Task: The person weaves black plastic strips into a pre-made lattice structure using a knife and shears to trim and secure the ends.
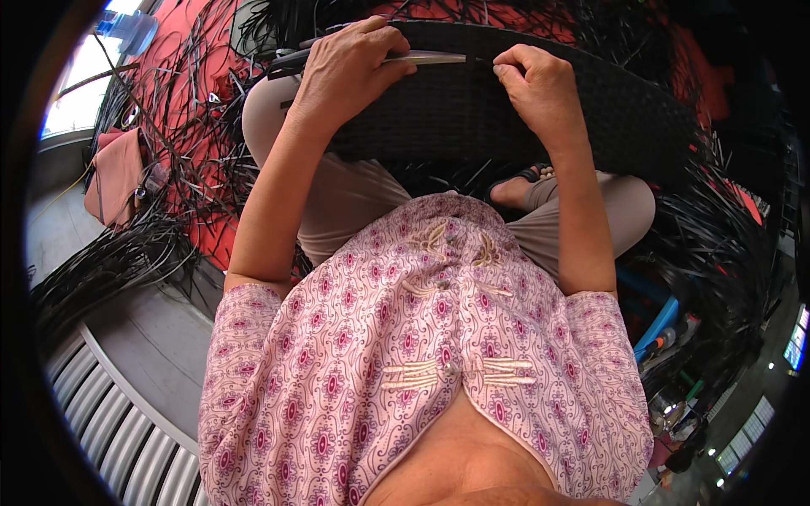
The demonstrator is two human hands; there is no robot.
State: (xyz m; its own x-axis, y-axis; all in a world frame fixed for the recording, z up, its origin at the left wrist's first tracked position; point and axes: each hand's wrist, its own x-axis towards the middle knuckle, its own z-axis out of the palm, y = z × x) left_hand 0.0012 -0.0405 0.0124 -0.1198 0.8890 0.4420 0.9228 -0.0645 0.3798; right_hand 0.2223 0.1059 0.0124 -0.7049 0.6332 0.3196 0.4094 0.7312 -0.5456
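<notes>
A dark woven panel of black strips [447,114] lies across my crossed legs, its curved upper edge running to the far right. My left hand [350,72] is closed over that edge, holding a slim metal blade tool [434,58]. The blade is shiny and points right, toward my other hand; my fingers hide its middle, and a dark part sticks out at the left. My right hand [542,88] is pinched at the same edge, just past the blade's tip. Whatever lies between its thumb and finger is too small and dark to make out.
Loose black strips [181,126] lie tangled over a red floor covering at the left, with more heaped at the right. A pinkish bag-like cloth [116,179] lies far left, near a blue clear bottle [131,32]. Curved grey metal slats [126,430] stand lower left.
</notes>
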